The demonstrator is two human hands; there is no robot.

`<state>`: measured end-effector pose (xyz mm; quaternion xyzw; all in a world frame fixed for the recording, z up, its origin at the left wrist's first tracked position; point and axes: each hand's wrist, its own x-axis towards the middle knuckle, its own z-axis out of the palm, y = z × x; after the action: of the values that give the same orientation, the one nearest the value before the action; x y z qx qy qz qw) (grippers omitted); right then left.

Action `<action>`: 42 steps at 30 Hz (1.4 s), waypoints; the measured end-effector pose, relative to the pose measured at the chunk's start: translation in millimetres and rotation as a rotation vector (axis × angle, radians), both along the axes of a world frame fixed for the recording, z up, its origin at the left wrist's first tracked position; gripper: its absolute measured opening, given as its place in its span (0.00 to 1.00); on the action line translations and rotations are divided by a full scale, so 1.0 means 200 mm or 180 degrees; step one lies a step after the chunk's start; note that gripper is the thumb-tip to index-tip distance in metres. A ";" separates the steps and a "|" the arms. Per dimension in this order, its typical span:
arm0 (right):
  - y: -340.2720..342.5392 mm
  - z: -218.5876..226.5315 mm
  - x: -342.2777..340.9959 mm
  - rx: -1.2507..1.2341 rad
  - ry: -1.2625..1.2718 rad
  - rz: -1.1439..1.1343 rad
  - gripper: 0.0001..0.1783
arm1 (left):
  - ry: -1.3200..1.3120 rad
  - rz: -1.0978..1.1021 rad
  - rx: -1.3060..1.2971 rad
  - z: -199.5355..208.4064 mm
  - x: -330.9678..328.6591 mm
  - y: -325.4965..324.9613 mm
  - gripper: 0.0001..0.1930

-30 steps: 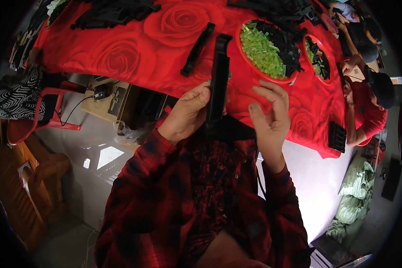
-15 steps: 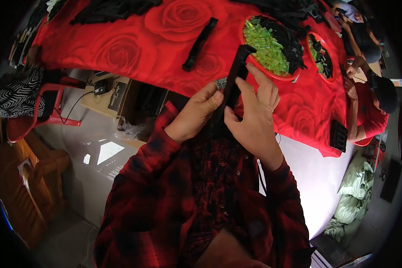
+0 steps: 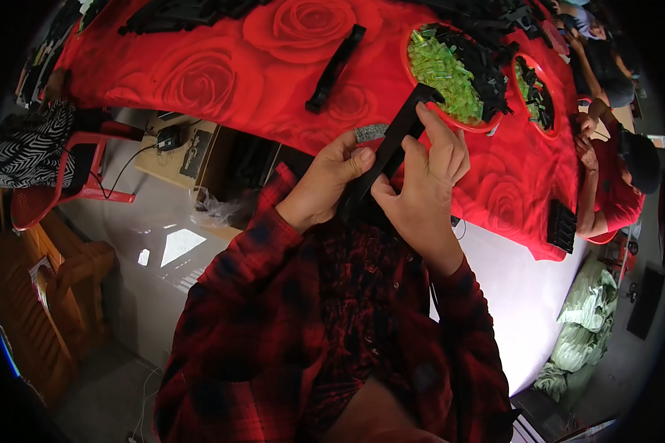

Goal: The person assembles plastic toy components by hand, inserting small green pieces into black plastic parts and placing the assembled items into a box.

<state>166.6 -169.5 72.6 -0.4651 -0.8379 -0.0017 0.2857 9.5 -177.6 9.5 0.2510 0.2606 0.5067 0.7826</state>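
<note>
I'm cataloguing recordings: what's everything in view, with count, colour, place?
Held long narrow plastic part: 1, black, centre
Speckled piece: 1, grey, beside held part
Loose long narrow plastic part: 1, black, mid-table
Heaped larger parts: many, black, far table edge
Round plastic bowls: 2, red, table's right
Small pieces: many, green and black, in bowls
Ribbed block: 1, black, table's near right corner
Rose-printed tablecloth: 1, red, on table
Plastic chair: 1, red, left
Slatted wooden furniture: 1, brown, lower left
Crumpled bundles: several, pale green, right
Co-workers: at least 2, red and dark clothing, right
Plaid sleeves: 2, red-and-black, lower centre
Left hand: 1, ungloved, centre-left
Right hand: 1, ungloved, centre-right
</note>
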 end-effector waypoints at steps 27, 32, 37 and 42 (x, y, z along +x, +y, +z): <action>-0.04 -0.06 -0.04 0.0227 -0.0211 0.0186 0.29 | -0.0079 0.0057 -0.0065 -0.07 -0.03 -0.05 0.26; 0.00 0.02 -0.06 0.0486 -0.0142 0.0261 0.27 | 0.1293 0.0160 0.1379 0.05 -0.06 -0.12 0.44; 0.00 0.07 -0.09 -0.0419 -0.0088 0.1119 0.31 | 0.1704 0.0766 0.1269 0.12 -0.15 -0.25 0.45; 0.00 0.11 -0.09 -0.0650 0.0631 0.0922 0.29 | 0.2269 0.1405 -0.0233 0.19 -0.54 -0.51 0.29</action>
<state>148.6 -169.0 94.1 -0.3641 -0.8596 0.1703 0.3154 -98.2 -278.8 48.1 0.3208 0.5803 0.5341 0.5245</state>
